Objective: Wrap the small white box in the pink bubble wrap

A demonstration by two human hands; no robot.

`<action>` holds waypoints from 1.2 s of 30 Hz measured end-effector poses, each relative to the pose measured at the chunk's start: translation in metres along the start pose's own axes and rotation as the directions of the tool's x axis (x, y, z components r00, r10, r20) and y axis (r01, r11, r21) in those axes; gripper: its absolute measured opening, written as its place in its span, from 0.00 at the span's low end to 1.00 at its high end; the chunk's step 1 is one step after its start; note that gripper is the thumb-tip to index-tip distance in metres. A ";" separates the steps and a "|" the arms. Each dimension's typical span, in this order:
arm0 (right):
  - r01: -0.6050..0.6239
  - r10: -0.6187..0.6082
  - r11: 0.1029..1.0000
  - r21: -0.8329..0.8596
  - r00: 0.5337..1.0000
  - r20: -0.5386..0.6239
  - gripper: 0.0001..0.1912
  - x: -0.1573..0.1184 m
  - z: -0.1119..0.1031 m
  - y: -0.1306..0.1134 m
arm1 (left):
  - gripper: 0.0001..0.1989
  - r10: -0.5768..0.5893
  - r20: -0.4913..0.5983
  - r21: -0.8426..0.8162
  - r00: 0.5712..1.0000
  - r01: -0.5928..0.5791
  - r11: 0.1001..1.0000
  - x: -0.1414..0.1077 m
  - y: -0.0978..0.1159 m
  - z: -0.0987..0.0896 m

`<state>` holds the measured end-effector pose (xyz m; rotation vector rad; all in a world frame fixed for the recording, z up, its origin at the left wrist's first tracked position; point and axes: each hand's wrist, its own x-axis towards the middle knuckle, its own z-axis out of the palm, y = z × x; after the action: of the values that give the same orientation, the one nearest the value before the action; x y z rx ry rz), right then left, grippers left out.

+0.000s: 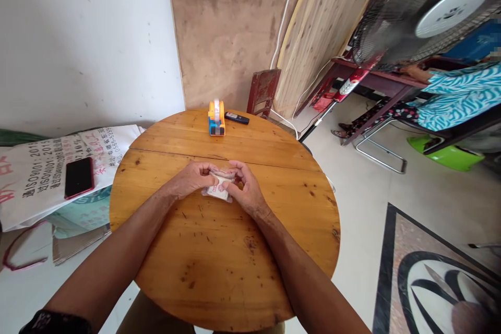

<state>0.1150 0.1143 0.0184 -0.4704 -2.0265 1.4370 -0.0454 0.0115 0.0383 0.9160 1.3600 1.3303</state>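
Over the middle of the round wooden table point(219, 271), a small white packet point(218, 191) with faint red print lies between both hands, in what looks like clear plastic wrapping. My left hand point(195, 177) pinches its left upper side with thumb and fingers. From the right, my right hand point(245, 188) has its thumb on the packet and its fingers curled around the far right corner. An orange and blue tape dispenser point(216, 119) stands near the far edge, beside a dark remote-like object point(237, 118).
A phone point(79, 177) rests on printed white sacks point(43, 159) to the left. Behind the table stands a red-brown chair point(264, 91). At the right are a large fan point(426, 10) and a seated person in a blue patterned top point(462, 94).
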 end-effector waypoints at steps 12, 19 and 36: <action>-0.100 0.143 0.954 0.284 0.980 -0.137 0.29 0.013 0.002 -0.008 | 0.14 0.010 0.058 0.122 0.998 -0.018 0.992 -0.006 0.000 0.008; -0.019 0.058 0.981 0.192 0.978 -0.201 0.20 0.014 0.001 -0.014 | 0.14 0.002 0.005 0.195 1.000 -0.002 0.981 -0.004 -0.004 0.005; 0.128 -0.161 0.948 -0.290 0.982 -0.095 0.08 0.002 0.002 -0.022 | 0.15 0.091 0.060 0.343 0.994 -0.106 0.933 -0.004 0.003 -0.006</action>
<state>0.1132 0.1061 0.0390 -0.5004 -2.1313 1.0124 -0.0503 0.0064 0.0413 1.2572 1.5607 1.1551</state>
